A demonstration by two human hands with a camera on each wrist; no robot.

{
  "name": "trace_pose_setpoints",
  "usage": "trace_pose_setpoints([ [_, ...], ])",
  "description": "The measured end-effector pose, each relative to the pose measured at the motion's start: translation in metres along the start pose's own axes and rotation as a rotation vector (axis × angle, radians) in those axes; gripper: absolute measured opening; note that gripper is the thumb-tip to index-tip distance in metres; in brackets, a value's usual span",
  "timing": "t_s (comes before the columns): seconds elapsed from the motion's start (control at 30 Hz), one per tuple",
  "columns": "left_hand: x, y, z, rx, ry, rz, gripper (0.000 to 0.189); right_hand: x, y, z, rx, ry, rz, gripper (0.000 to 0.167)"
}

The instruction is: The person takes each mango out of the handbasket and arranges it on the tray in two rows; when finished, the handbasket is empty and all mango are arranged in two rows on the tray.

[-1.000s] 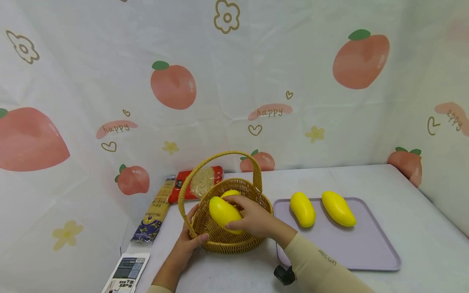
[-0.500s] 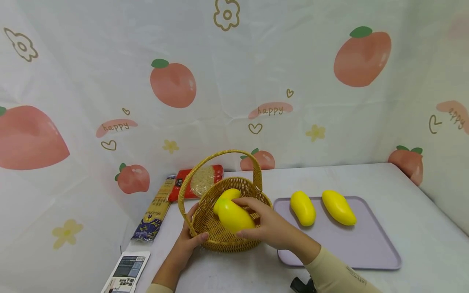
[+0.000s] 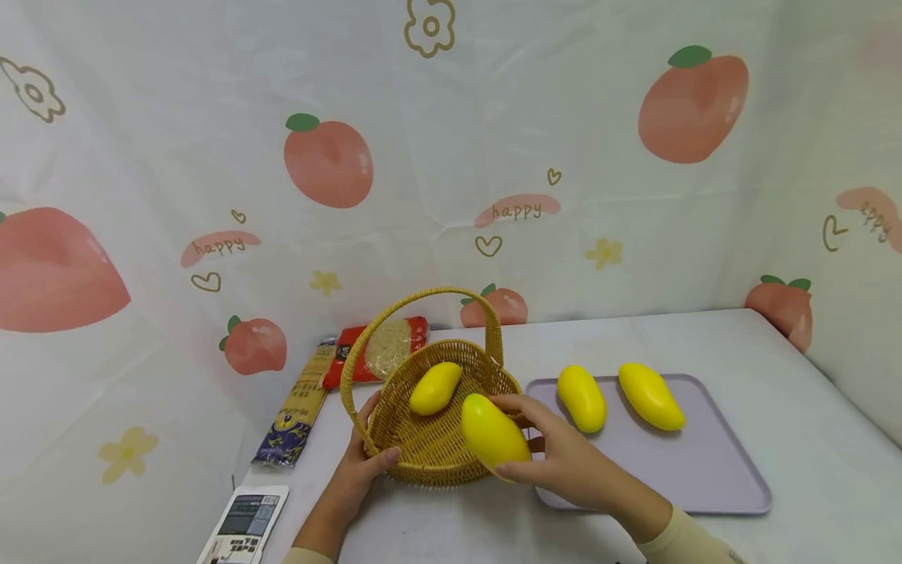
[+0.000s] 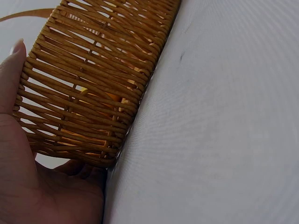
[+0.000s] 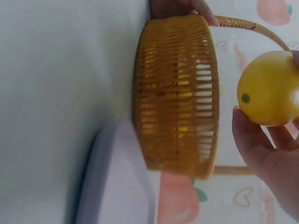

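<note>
My right hand [image 3: 557, 454] pinches a yellow mango [image 3: 493, 432] between thumb and fingers, over the right front rim of a wicker basket [image 3: 444, 475]. In the right wrist view the held mango [image 5: 268, 88] shows its green-spotted end, above the level of the basket's rim. A second mango [image 3: 435, 388] lies inside the basket, toward the back. My left hand [image 3: 355, 462] grips the basket's left side, thumb over the rim; the left wrist view shows the thumb [image 4: 13, 70] beside the woven wall [image 4: 93, 79]. Two more mangoes, one left [image 3: 582, 399] and one right [image 3: 651, 397], lie on a lilac tray [image 3: 676, 478].
The tray stands just right of the basket. Behind the basket lies a red food packet [image 3: 387, 348], with a long blue-and-gold noodle packet [image 3: 296, 407] to its left. A white labelled package [image 3: 243, 525] lies at the front left. A printed curtain [image 3: 423, 157] hangs behind the table.
My right hand has moved right and toward me with the mango, from over the basket's middle to its right front rim. The mango inside now shows fully. My left hand stays on the basket.
</note>
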State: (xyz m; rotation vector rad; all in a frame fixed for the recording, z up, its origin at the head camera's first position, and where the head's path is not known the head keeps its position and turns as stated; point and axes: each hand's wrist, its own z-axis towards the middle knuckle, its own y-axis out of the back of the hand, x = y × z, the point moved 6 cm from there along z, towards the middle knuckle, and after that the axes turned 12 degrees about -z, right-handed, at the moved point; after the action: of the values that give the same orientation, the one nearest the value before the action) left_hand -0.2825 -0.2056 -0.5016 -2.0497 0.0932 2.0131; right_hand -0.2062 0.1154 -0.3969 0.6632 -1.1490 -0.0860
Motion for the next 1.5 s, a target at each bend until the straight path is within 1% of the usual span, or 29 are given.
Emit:
trace_pose_setpoints([
  [0.2, 0.0, 0.0, 0.0, -0.005, 0.008, 0.007, 0.095, -0.012, 0.012, -0.018, -0.019, 0.0, -0.037, 0.07],
  [0.37, 0.0, 0.0, 0.001, -0.008, 0.007, 0.007, 0.095, -0.022, 0.018, -0.03, -0.021, -0.017, -0.057, 0.069],
  [0.53, 0.001, 0.001, 0.0, -0.014, 0.009, 0.005, 0.095, -0.031, 0.026, -0.04, -0.044, -0.027, -0.073, 0.07],
  [0.6, 0.001, 0.001, 0.0, -0.016, 0.013, 0.003, 0.095, -0.036, 0.029, -0.044, -0.056, -0.044, -0.08, 0.07],
  [0.7, 0.001, 0.001, 0.0, -0.019, 0.015, -0.005, 0.094, -0.043, 0.034, -0.047, -0.054, -0.071, -0.097, 0.072],
  [0.87, 0.0, -0.001, -0.001, -0.011, 0.01, -0.01, 0.093, -0.056, 0.039, -0.053, -0.014, -0.141, -0.147, 0.076],
  [1.0, -0.002, -0.002, -0.001, -0.007, -0.002, -0.001, 0.094, -0.065, 0.042, -0.06, 0.005, -0.19, -0.229, 0.075],
  [1.17, -0.002, -0.001, -0.001, -0.016, -0.002, -0.001, 0.095, -0.07, 0.046, -0.066, -0.014, -0.196, -0.396, 0.075],
  [1.27, 0.0, 0.0, -0.001, -0.018, 0.0, -0.004, 0.095, -0.074, 0.048, -0.069, -0.024, -0.216, -0.478, 0.076],
  [1.5, -0.001, -0.001, 0.0, -0.017, 0.003, -0.004, 0.094, -0.077, 0.05, -0.069, -0.028, -0.275, -0.553, 0.076],
])
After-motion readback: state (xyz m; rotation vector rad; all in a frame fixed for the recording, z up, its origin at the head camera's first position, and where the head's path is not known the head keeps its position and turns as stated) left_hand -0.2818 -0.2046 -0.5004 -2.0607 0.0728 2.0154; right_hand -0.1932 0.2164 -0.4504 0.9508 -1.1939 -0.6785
